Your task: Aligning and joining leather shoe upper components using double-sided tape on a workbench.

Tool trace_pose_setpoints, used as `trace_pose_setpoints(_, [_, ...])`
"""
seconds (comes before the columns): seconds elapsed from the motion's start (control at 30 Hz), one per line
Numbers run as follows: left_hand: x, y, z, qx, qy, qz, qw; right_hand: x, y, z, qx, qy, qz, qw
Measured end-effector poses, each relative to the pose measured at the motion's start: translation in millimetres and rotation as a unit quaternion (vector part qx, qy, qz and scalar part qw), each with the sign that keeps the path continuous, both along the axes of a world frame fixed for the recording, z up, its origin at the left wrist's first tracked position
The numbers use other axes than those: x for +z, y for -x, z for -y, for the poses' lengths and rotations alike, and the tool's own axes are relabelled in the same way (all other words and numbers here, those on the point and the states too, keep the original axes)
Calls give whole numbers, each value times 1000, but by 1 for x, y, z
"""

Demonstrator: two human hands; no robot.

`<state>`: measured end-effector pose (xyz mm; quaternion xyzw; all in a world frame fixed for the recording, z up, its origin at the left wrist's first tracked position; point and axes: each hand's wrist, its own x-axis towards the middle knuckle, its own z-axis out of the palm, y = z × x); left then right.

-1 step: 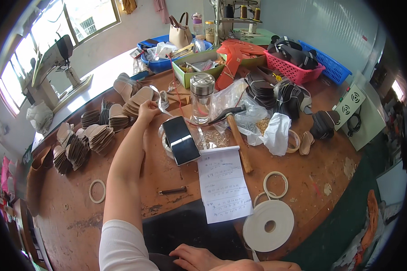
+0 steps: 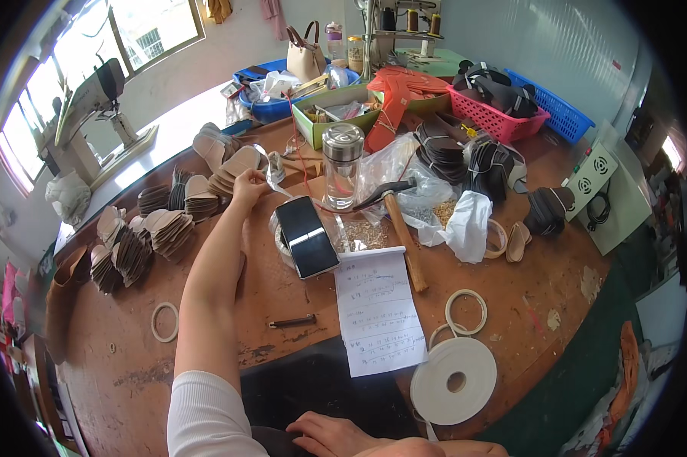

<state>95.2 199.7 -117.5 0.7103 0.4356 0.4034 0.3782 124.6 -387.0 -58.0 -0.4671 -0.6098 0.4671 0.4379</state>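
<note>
My left hand [image 2: 248,188] reaches far out to the stacks of beige insoles [image 2: 235,171]. Its fingers are pinched together at a pale, shiny strip [image 2: 276,183], which runs down toward a black phone [image 2: 307,238]. The phone lies tilted on a whitish roll, mostly hidden beneath it. Close to the lower edge, my right hand [image 2: 334,436] rests with its fingers loosely stretched and nothing in them. Beyond it, a handwritten sheet [image 2: 380,312] lies beside a wooden-handled hammer [image 2: 404,242]. A large white tape roll [image 2: 453,381] is to the right.
A glass bottle [image 2: 342,167] with a steel lid stands behind the phone. Bundled dark soles [image 2: 440,152] and a pink basket [image 2: 496,116] are at the back right. A dark rod [image 2: 292,321] and a tape ring [image 2: 164,322] lie nearer. A sewing machine [image 2: 92,114] stands left.
</note>
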Motion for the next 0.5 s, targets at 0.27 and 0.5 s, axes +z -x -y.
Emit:
trace_pose_setpoints(0.27, [30,36,53,-77,-1,166,983,24,-13,-3,-5,-33,-6,999])
trace_pose_setpoints(0.5, [51,92,112,-23,1,60,998,11,-15,-6,35,-55,44,997])
